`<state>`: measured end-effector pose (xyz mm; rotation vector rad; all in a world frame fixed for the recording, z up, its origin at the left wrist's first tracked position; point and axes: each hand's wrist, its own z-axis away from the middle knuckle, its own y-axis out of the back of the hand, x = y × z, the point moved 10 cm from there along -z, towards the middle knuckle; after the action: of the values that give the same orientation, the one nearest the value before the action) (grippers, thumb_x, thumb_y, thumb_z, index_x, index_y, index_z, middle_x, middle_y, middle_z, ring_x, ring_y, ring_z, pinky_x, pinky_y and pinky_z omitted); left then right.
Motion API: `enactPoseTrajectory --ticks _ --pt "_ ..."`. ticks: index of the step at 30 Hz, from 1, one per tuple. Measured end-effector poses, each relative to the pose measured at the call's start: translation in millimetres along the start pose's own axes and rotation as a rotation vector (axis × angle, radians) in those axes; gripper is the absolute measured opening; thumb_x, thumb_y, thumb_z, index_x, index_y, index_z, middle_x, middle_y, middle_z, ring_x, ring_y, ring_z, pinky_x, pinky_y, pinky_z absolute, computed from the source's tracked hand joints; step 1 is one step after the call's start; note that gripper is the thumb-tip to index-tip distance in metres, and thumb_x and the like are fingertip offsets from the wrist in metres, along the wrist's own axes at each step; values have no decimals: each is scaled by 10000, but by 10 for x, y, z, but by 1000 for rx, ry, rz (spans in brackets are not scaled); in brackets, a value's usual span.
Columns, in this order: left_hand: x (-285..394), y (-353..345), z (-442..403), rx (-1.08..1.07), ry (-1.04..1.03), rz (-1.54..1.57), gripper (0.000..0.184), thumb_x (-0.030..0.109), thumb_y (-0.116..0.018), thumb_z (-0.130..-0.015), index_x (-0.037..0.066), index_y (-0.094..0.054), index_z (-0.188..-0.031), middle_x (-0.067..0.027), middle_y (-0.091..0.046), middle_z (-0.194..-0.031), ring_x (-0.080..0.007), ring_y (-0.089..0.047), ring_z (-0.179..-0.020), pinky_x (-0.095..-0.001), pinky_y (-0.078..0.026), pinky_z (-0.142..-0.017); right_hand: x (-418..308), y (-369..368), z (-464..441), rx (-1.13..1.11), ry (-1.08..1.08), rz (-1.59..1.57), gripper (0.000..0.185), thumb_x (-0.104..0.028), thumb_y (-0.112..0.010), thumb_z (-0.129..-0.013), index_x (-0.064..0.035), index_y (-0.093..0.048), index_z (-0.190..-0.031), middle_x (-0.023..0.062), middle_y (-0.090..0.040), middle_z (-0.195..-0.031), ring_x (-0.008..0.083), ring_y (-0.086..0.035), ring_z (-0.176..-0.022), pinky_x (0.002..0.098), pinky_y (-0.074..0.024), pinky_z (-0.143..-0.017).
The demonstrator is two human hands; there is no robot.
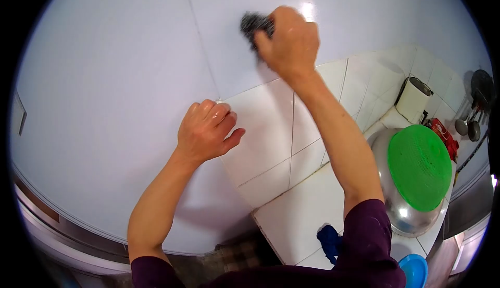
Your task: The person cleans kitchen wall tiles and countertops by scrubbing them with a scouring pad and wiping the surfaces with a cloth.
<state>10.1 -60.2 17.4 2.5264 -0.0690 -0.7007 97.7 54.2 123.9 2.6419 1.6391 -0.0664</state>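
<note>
My right hand (291,40) grips a dark grey steel wool scrubber (255,27) against the pale smooth wall panel (130,43), just above the tiles. Part of the scrubber is hidden behind my fingers. Lower and to the left, my left hand (204,130) is closed with its fingers curled and its knuckles wet. Nothing shows in it. It is near the corner where the panel meets the white wall tiles (265,118).
On the tiled counter (291,220) lies a dark blue cloth (329,241). A green strainer (421,165) rests on a large metal bowl (411,223) at right. Behind stands a cream container (414,99). Ladles (473,130) hang on the right wall. A blue basin (414,271) is at the lower right.
</note>
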Motion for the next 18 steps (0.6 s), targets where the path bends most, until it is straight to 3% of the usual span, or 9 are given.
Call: enactPoseTrajectory --ticks 2,4,5,6,9,14,18 --pt "-4 -14 9 -23 13 -8 225 178 -736 -607 94 -607 -771 6 -537 -877 -194 -482 -729 -336 -366 -586 -18 -53 144 -18 -54 -37 243 -158 -707 -606 -101 -498 -717 46 -503 -678 232 -507 -664 386 -320 -595" --pt "31 16 -5 24 -24 -20 243 232 -753 -600 124 -551 -679 1 -473 -835 -175 -445 -702 -313 -343 -550 -500 -95 522 -89 242 -84 253 -169 -717 -610 -100 -493 -707 42 -495 -667 234 -499 -649 384 -315 -586" --pt "20 9 1 27 -18 -25 243 232 -753 -600 124 -551 -679 1 -473 -835 -175 -445 -702 -313 -343 -550 -537 -83 534 -102 249 -138 255 -184 -722 -617 -96 -498 -703 48 -500 -670 241 -501 -646 387 -313 -581" --pt "17 3 10 33 -15 -32 242 237 -754 -602 126 -551 -673 2 -471 -833 -174 -444 -710 -314 -348 -554 -505 -82 481 -106 250 -144 255 -184 -722 -617 -96 -498 -703 48 -500 -670 241 -501 -646 387 -313 -581" --pt "17 -1 17 30 -14 -24 241 245 -756 -607 128 -553 -665 3 -468 -830 -174 -446 -722 -314 -357 -562 78 -1 141 12 -89 -14 219 -174 -694 -640 -64 -551 -764 92 -562 -715 301 -538 -661 419 -378 -610" --pt "28 -5 6 3 -1 -44 232 251 -748 -622 127 -557 -666 2 -466 -822 -177 -452 -735 -316 -361 -570 -560 -100 549 -127 205 -91 238 -162 -703 -616 -97 -524 -759 55 -529 -732 244 -511 -670 362 -347 -614" --pt "20 4 -13 10 -20 -33 238 256 -740 -628 117 -562 -704 2 -483 -818 -179 -457 -718 -322 -354 -569 13 -76 428 -41 42 -63 242 -189 -697 -628 -85 -520 -756 76 -533 -714 265 -516 -654 383 -340 -608"
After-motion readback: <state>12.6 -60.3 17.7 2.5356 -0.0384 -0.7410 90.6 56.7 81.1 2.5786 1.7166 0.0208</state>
